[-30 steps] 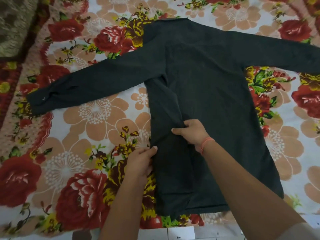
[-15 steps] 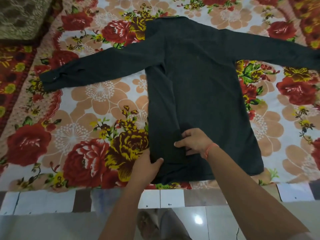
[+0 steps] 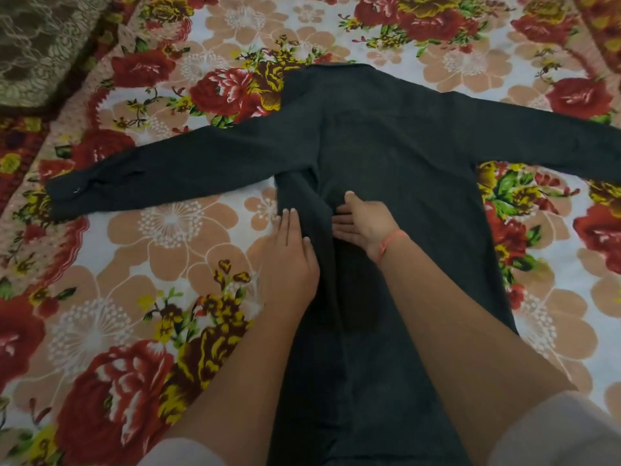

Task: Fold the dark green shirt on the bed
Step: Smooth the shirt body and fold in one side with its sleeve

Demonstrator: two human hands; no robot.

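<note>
Dark green shirt point(image 3: 396, 156) flat on bed point(image 3: 174, 237), sleeves spread; left hand point(image 3: 290, 264) and right hand point(image 3: 366, 227) both flat, fingers straight, pressing the side fold; advise smoothing along the crease with its edge straight.

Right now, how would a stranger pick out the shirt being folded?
A bedspread of big red and peach flowers fills the view. Across its middle lies the dark green shirt, sleeves spread to both sides. It is the only plain, dark thing there; the cloth in the far left corner is brown and lacy.
</note>
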